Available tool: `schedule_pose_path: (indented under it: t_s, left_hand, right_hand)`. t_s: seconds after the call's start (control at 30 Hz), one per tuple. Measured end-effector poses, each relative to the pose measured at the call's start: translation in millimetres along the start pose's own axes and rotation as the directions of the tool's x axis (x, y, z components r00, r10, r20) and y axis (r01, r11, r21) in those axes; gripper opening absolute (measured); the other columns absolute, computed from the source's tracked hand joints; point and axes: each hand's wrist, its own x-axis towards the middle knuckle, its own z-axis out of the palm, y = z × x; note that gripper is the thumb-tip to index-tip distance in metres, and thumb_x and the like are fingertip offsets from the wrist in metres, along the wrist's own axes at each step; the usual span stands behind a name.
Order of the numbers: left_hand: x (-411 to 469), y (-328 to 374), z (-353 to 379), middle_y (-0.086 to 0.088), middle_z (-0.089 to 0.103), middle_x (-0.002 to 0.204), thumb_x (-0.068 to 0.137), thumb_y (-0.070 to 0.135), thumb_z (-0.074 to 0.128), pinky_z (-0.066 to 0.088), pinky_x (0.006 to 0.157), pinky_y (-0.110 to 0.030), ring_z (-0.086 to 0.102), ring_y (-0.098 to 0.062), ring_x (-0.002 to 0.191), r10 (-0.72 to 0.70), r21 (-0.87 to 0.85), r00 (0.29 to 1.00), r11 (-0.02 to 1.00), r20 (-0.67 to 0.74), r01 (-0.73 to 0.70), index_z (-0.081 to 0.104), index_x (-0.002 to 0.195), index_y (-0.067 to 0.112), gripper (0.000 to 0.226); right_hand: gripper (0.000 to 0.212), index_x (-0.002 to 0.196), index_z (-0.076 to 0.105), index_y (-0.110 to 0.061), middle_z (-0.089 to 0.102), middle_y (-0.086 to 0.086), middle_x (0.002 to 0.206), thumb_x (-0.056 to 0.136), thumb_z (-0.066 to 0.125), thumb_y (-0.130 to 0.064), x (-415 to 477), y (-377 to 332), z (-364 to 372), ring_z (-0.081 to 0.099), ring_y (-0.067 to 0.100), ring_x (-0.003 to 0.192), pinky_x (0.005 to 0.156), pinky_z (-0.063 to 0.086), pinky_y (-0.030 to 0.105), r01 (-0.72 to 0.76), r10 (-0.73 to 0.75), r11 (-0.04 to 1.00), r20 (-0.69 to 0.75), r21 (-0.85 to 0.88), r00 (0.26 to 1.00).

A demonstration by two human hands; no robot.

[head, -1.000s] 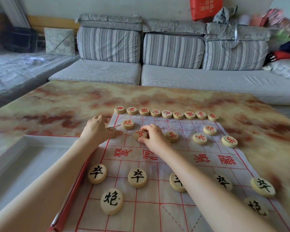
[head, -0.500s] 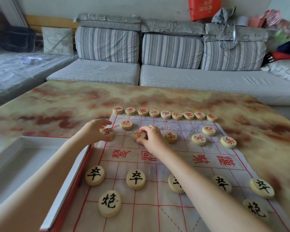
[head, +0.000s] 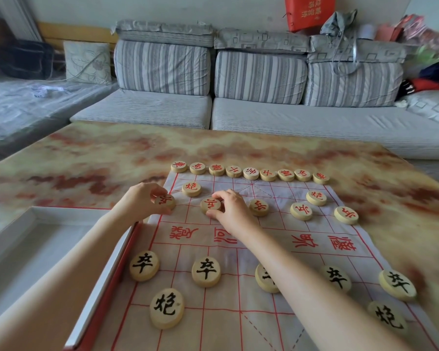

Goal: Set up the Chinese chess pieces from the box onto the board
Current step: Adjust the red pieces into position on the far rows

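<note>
Head view, left hand [head: 137, 201] fingers [head: 159, 192] pinching round wooden red-lettered piece [head: 165, 201], right hand [head: 235, 210] fingers pinching second piece [head: 210, 205].

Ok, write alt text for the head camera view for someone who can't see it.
The left hand pinches the leftmost red soldier and the right hand pinches the next red soldier on a cloth Chinese chess board. Nine red pieces line its far edge, black pieces sit nearer, and an open white box lies to the left on the marbled table.
</note>
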Motion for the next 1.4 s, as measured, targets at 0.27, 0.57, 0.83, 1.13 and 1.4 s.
schedule_pose_path:
  t_s: [0.27, 0.57, 0.83, 1.13, 1.4]
  left_hand:
    - [-0.1, -2.6, 1.3, -0.004, 0.067, 0.108, 0.063, 0.025, 0.082, 0.037, 0.080, -0.023, 0.056, -0.013, 0.092, 0.004, -0.002, 1.000, 1.000, -0.006, -0.004, 0.065, 0.108, 0.015, 0.050]
    - [-0.2, 2.1, -0.3, -0.006, 0.064, 0.114, 0.061, 0.019, 0.083, 0.036, 0.081, -0.023, 0.056, -0.016, 0.093, -0.022, -0.013, 0.999, 1.000, 0.032, 0.022, 0.059, 0.117, 0.014, 0.061]
    - [-2.9, 10.5, -4.3, -0.008, 0.060, 0.123, 0.064, 0.025, 0.081, 0.039, 0.092, -0.031, 0.054, -0.025, 0.111, -0.013, 0.069, 1.000, 0.997, -0.019, 0.014, 0.057, 0.122, 0.014, 0.064]
    - [-14.9, 83.8, 9.6, -0.010, 0.056, 0.126, 0.069, 0.026, 0.077, 0.039, 0.099, -0.037, 0.050, -0.029, 0.115, 0.181, 0.064, 0.981, 0.982, -0.068, -0.177, 0.058, 0.120, 0.019, 0.055]
    - [-20.8, 154.7, 74.3, -0.005, 0.054, 0.128, 0.077, 0.020, 0.070, 0.042, 0.096, -0.030, 0.054, -0.020, 0.114, 0.298, 0.052, 0.947, 0.951, 0.122, -0.306, 0.051, 0.126, 0.020, 0.053]
  right_hand:
    - [0.046, 0.124, 0.053, -0.013, 0.052, 0.004, 0.124, 0.082, 0.068, -0.024, -1.5, -0.6, -1.1, 0.048, 0.019, 0.117, 0.095, 0.038, 0.026, -0.017, 0.017, 0.999, -0.002, 0.044, 1.000]
    - [0.043, 0.115, 0.057, -0.013, 0.055, 0.003, 0.118, 0.076, 0.073, -0.023, -1.3, 0.9, 2.3, 0.052, 0.021, 0.113, 0.097, 0.044, 0.036, -0.034, 0.038, 0.993, -0.031, 0.117, 0.999]
    - [0.058, 0.129, 0.047, -0.014, 0.051, 0.005, 0.128, 0.078, 0.072, -0.026, -7.3, -3.2, -7.4, 0.047, 0.020, 0.121, 0.100, 0.039, 0.031, -0.002, 0.000, 0.998, 0.031, 0.067, 1.000]
    - [0.050, 0.128, 0.053, -0.015, 0.047, 0.003, 0.135, 0.082, 0.068, -0.026, -33.2, 35.6, -92.5, 0.045, 0.020, 0.125, 0.099, 0.036, 0.029, -0.056, 0.055, 0.998, -0.055, -0.025, 0.997]
    - [0.059, 0.117, 0.057, -0.008, 0.060, 0.008, 0.117, 0.072, 0.075, -0.042, -53.7, 103.4, -123.9, 0.057, 0.019, 0.102, 0.082, 0.044, 0.029, -0.338, 0.329, 0.941, -0.185, -0.019, 0.926]
